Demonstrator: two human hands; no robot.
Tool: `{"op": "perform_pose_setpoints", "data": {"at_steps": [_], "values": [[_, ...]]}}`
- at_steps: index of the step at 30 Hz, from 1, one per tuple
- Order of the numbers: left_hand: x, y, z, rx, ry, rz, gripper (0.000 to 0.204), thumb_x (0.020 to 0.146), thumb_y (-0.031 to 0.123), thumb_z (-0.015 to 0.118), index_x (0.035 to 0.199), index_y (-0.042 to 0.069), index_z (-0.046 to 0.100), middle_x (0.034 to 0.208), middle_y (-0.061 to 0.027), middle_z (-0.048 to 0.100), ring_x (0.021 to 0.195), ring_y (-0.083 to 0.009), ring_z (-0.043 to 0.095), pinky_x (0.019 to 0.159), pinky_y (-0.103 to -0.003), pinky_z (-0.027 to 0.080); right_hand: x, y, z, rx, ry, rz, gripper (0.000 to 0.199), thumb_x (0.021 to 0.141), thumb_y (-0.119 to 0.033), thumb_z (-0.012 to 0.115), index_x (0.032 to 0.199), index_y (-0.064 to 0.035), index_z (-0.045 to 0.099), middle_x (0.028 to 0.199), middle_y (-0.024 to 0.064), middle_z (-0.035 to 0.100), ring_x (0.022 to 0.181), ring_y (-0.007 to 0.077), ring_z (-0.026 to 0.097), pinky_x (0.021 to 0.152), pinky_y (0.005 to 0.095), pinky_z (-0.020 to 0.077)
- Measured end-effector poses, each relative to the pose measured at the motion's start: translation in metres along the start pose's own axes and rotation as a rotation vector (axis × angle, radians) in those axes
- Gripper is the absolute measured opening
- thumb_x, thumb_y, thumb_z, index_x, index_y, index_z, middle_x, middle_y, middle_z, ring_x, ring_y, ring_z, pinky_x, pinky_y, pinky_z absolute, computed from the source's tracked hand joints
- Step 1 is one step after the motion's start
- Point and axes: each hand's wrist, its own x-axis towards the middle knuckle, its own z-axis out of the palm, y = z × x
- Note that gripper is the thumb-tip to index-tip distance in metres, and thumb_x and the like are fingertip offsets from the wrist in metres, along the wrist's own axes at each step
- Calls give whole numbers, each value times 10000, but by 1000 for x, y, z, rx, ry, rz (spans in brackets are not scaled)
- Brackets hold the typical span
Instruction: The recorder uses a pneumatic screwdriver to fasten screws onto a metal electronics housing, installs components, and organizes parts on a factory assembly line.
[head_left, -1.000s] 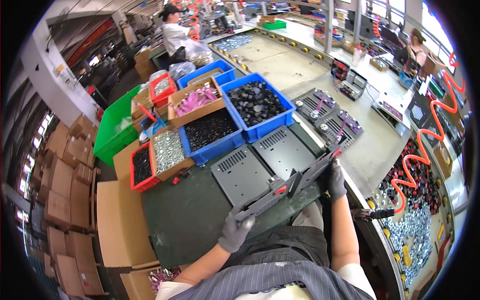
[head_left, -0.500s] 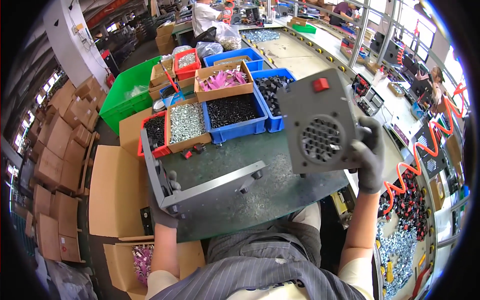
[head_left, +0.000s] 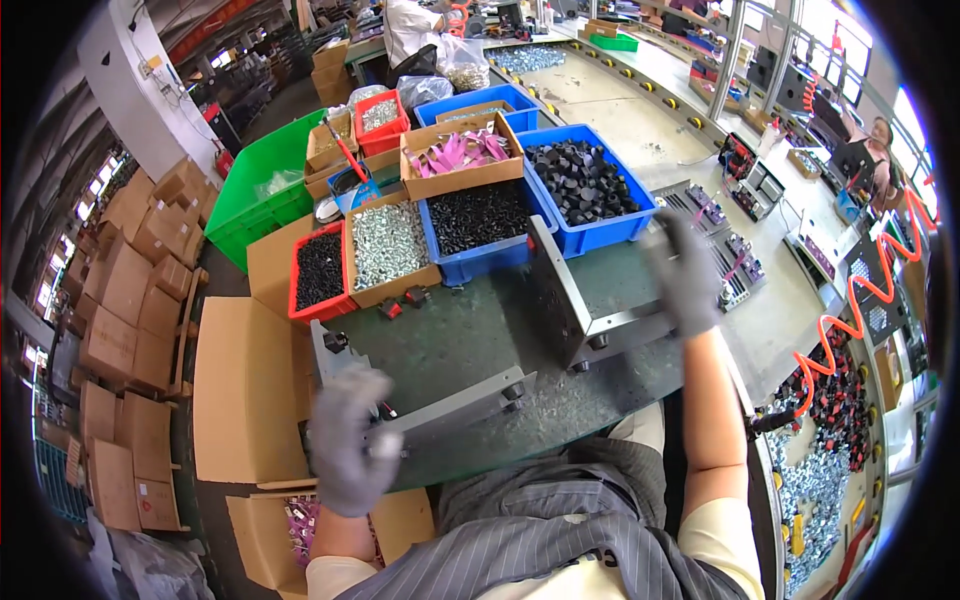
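Two dark grey bent metal casings stand on the dark green tabletop [head_left: 460,335]. Around the corner of the left casing [head_left: 450,402] is my left hand [head_left: 350,440], in a grey glove, blurred, its thumb apart from the fingers and nothing seen in it. The right casing [head_left: 560,290] rests on its edges, black feet along its side and a red part at its top corner. By its far right end, my gloved right hand [head_left: 685,275] is raised with fingers stretched and smeared by motion. Whether it touches the casing I cannot tell.
Behind the casings are blue bins [head_left: 640,217] of black parts, a carton of silver hardware [head_left: 390,245], a red bin [head_left: 320,270] and a carton of pink pieces [head_left: 460,160]. An orange coiled hose [head_left: 850,310] hangs right. An open carton [head_left: 245,390] stands left.
The casing that my right hand held up has come down onto the tabletop, and that hand's grip has loosened. My left hand has come off its casing's corner toward me.
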Motion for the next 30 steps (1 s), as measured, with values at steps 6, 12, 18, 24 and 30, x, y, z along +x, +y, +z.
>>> {"op": "perform_pose_setpoints", "data": {"at_steps": [6,12,18,24,30], "values": [[2,11,29,301,-356,-134,395,768,515,608,949,165,644,766,-32,632,675,-231,616,578,-362,471,29,218,-76,-638,755,467,484,850,-410,560,1211,-89,526,1110,196,601,1041,341,552,921,403,405],[4,11,30,297,-339,-118,374,785,509,593,918,164,651,737,-36,615,663,-235,612,572,-360,472,-24,332,-57,-568,56,730,431,842,-328,508,1144,-22,553,919,194,651,897,396,628,749,477,492],[1,11,29,323,-321,-103,363,785,493,604,923,161,651,740,-33,616,660,-238,610,580,-363,476,-13,285,-57,540,183,1022,180,847,-204,506,793,-41,560,613,82,552,403,142,486,309,272,325],[1,10,29,293,-324,-94,380,790,495,596,951,154,647,779,-43,624,689,-244,613,599,-372,475,-10,129,-81,731,408,574,233,900,-286,515,924,-61,568,585,11,501,418,68,447,328,194,309],[-2,6,21,217,-291,6,343,777,346,648,1073,172,656,778,-24,614,691,-211,575,597,-346,465,0,-41,-67,463,137,69,452,867,-210,525,1282,-32,497,625,2,563,473,50,486,429,196,363]]}}
